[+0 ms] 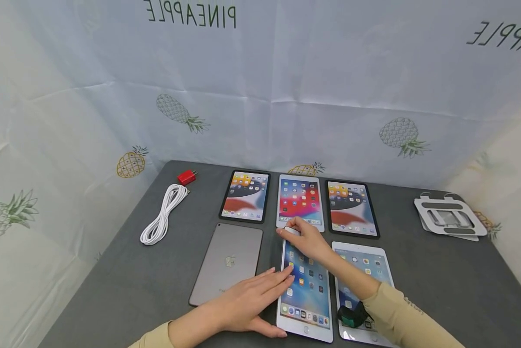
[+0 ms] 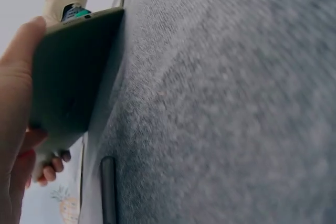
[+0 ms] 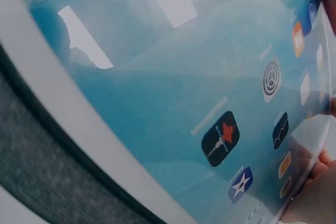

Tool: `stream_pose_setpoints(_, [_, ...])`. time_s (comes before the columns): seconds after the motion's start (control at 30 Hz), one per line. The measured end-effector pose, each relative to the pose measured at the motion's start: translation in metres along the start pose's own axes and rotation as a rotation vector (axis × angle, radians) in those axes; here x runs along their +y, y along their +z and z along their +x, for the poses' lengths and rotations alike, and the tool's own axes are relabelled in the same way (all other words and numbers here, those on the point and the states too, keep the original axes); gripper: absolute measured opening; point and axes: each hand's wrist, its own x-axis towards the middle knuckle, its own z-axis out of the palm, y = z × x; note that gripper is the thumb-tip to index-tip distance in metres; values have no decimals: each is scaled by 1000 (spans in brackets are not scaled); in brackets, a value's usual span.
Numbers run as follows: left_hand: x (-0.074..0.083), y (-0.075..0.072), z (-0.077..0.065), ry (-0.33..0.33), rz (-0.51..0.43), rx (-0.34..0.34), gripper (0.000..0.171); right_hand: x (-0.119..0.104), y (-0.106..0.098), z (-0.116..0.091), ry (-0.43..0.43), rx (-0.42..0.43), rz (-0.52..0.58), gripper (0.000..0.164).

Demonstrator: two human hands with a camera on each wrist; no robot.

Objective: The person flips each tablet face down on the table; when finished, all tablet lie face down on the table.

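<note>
The person is leaning both arms over a dark table (image 1: 460, 280), and both hands are taken up with one white tablet (image 1: 306, 290). This tablet is lying nearest the person's middle, between a grey tablet (image 1: 225, 251) on the left and another white tablet (image 1: 365, 263) on the right. Its left side is tilting up off the table, and its back is showing in the left wrist view.

The left hand (image 1: 252, 299) is gripping the raised side, its thumb pressing at the lower corner and fingers reaching over onto the screen. The right hand (image 1: 306, 239) is pinching the upper left corner, fingertips curling behind the edge.

The grey tablet is resting face down, its apple mark facing up. Farther back, a pale tablet (image 1: 299, 198) is sitting between two dark-rimmed ones, a left black tablet (image 1: 245, 195) and a right black tablet (image 1: 352, 208), all three showing lit screens.

At the far left, a bundled white cable (image 1: 162, 215) is lying just below a red plug (image 1: 186, 177). A folded stand (image 1: 452, 217) is resting at the far right, and a pineapple-print cloth (image 1: 269, 67) is hanging behind everything.
</note>
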Motion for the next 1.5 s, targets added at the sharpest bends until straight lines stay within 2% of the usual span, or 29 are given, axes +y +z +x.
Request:
stream_pose_setpoints(0.1, [1, -1, 4, 54, 19, 77, 92, -2, 1, -2, -14, 45, 26, 25])
stream_pose_setpoints(0.27, [2, -4, 11, 100, 14, 161, 89, -5, 1, -4, -45, 125, 116, 16])
stream_pose_setpoints(0.5, [3, -12, 19, 202, 53, 297, 76, -14, 2, -3, -29, 221, 385, 24])
stream_pose_setpoints(0.63, [4, -15, 22, 216, 37, 335, 70, -17, 5, 0, -62, 272, 576, 24])
stream_pose_setpoints(0.77, [5, -18, 24, 228, 45, 371, 76, -18, 9, 1, -144, 275, 729, 27])
stream_pose_setpoints(0.93, [7, -18, 26, 239, 34, 391, 80, -16, 12, 3, -230, 250, 798, 30])
stream_pose_setpoints(1.1, [8, -15, 26, 224, 6, 398, 77, -12, 11, 3, -249, 226, 776, 31])
stream_pose_setpoints(1.2, [9, -12, 24, 164, -25, 345, 85, -11, 9, 2, -250, 218, 748, 32])
stream_pose_setpoints(1.37, [12, -5, 14, -70, -192, 55, 111, -9, 4, 0, -257, 224, 694, 33])
stream_pose_setpoints(1.43, [11, 0, 11, -122, -220, -32, 117, -8, 2, -1, -258, 224, 667, 34])
stream_pose_setpoints(1.5, [9, 5, 9, -131, -202, -73, 121, -7, 0, -3, -255, 222, 651, 35])
